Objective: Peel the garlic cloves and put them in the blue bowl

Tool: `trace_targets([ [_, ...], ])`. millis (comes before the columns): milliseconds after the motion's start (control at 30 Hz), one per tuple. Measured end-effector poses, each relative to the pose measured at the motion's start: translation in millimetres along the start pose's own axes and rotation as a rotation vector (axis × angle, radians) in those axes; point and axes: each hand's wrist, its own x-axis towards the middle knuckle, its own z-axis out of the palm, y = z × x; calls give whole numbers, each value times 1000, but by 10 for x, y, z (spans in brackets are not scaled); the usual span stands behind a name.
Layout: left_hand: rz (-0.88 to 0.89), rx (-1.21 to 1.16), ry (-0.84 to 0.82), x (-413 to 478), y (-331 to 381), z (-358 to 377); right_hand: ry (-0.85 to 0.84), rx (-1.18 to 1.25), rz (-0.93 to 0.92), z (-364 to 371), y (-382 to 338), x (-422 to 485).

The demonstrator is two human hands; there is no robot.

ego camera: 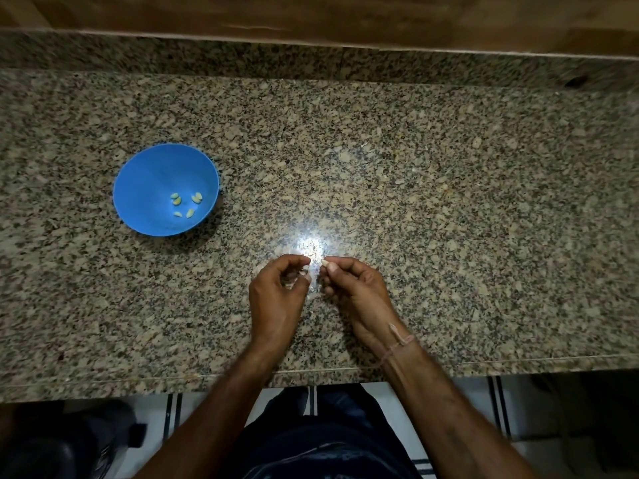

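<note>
Both forearms reach over the near edge of the granite countertop (449, 202), a thin thread (397, 344) tied round the right wrist. The right hand (352, 288) pinches a small garlic clove (325, 262) between thumb and forefinger. Just beside it, the left hand (276, 292) curls its fingers, thumb meeting forefinger; glare hides whether it holds any skin. Farther left, well apart, the blue bowl (138, 167) holds several peeled cloves (177, 200).

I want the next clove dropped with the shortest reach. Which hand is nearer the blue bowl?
Left. The left hand is to the right of the blue bowl and closer to the front edge of the counter; the right hand, pinching a garlic clove, is farther right.
</note>
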Motion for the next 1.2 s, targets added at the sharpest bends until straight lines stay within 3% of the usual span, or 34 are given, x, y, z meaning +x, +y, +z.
trace_targets([
  [167, 123, 107, 34, -2, 23, 24, -7, 73, 40, -34, 22, 15],
  [300, 123, 169, 53, 4, 33, 40, -18, 84, 92, -54, 42, 16],
  [467, 235, 114, -44, -1, 49, 39, -20, 64, 112, -46, 59, 20],
  [633, 204, 117, -67, -27, 22, 26, -38, -64, 79, -26, 80, -3],
  [733, 200, 150, -59, -41, 1, -3, -49, -153, 2, -25, 110, -22],
  [933, 122, 205, 143, -119, -195, -371, 67, -702, -374, -98, 207, 46],
  [1200, 188, 373, 182, -246, -593, -598, 108, -758, -446, -145, 314, -32],
])
